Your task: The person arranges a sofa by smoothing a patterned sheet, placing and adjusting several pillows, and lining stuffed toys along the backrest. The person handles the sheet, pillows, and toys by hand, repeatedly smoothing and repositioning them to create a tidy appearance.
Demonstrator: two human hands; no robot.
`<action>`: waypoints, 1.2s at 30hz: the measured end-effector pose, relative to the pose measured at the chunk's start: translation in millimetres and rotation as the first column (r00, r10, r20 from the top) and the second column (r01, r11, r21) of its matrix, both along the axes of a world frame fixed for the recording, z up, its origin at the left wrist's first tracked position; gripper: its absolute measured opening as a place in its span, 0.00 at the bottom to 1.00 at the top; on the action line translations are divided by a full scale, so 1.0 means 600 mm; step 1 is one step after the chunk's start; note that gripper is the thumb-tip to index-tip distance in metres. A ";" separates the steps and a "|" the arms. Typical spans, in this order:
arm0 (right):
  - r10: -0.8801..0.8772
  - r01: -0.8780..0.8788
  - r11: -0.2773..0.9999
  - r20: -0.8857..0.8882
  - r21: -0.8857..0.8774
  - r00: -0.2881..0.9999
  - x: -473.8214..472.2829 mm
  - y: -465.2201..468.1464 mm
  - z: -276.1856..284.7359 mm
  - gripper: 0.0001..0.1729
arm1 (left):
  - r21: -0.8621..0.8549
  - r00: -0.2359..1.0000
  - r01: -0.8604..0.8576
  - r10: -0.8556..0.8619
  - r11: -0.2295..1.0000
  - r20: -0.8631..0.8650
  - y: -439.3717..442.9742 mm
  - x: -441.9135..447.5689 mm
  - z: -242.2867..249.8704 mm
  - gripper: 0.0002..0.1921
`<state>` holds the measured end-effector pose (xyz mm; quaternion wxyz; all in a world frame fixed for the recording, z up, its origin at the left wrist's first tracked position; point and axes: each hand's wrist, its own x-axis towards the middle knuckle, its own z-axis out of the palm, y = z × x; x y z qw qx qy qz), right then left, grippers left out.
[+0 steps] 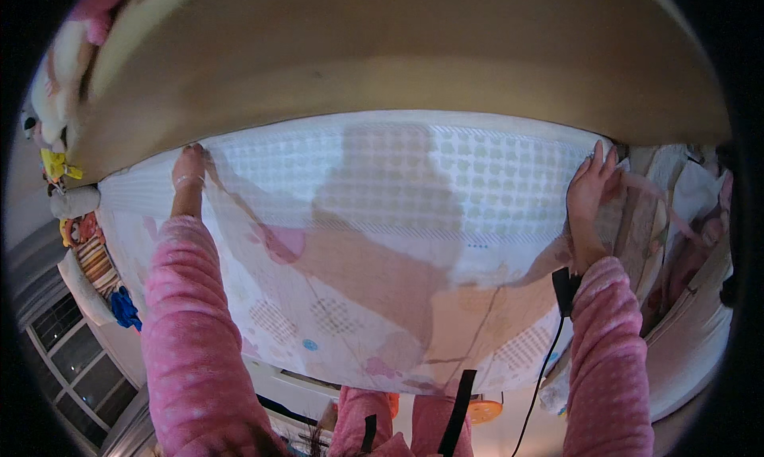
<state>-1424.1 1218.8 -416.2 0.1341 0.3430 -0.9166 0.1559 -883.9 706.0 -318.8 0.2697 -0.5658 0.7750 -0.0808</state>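
A white patterned sheet [382, 266] with pastel prints and a green-dotted band lies spread in front of me, its far edge along a beige padded surface [418, 81]. At the sheet's far left edge is my left hand [190, 165], fingers bent against the cloth; whether it pinches the cloth cannot be told. Near the far right corner, my right hand [588, 185] lies on the edge with its fingers apart and holds nothing. A black device [564, 293] with a cable sits at my right wrist. Both my sleeves are pink and fluffy.
Rumpled bedding [692, 218] lies to the right. On the left are a rolled grey-white cloth [74, 202], a yellow item [55, 164], a striped cushion-like item [98, 263], a blue cloth [124, 308] and a window [83, 361]. An orange round stool-like object [484, 410] stands below the near edge.
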 end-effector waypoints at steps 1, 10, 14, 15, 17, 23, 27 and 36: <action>-0.001 0.002 1.000 0.016 -0.011 1.000 -0.001 0.001 -0.001 0.24 | -0.058 0.993 -0.029 0.022 0.998 -0.115 -0.008 -0.006 -0.006 0.12; -0.059 0.080 0.984 -0.132 0.158 0.990 -0.006 0.006 -0.023 0.26 | -0.175 0.861 -0.153 0.044 0.973 -0.507 0.148 -0.091 -0.105 0.28; -0.278 0.298 0.832 -0.112 0.468 0.954 -0.013 0.000 -0.031 0.28 | -0.091 0.936 0.051 -0.080 0.995 -0.344 0.368 -0.231 -0.134 0.31; -0.253 0.285 0.874 -0.134 0.394 0.958 -0.011 -0.001 -0.027 0.29 | -0.125 0.923 0.071 -0.112 0.990 -0.367 0.401 -0.255 -0.138 0.31; -0.157 0.181 0.947 -0.109 0.267 0.982 0.003 0.007 0.000 0.31 | -0.162 0.915 0.083 -0.139 0.983 -0.379 0.433 -0.278 -0.136 0.31; -0.029 0.065 0.995 0.390 -0.081 0.920 0.064 0.120 0.111 0.34 | -0.129 0.951 0.040 -0.077 0.991 -0.298 0.423 -0.282 -0.143 0.30; -0.176 0.196 0.981 0.488 0.009 0.855 0.022 0.151 0.077 0.32 | -0.237 0.956 0.088 -0.149 0.967 -0.254 0.428 -0.279 -0.159 0.31; -0.126 0.331 0.943 0.882 -0.036 0.455 -0.098 0.122 0.030 0.44 | -0.186 0.957 0.072 -0.120 0.980 -0.264 0.426 -0.280 -0.158 0.31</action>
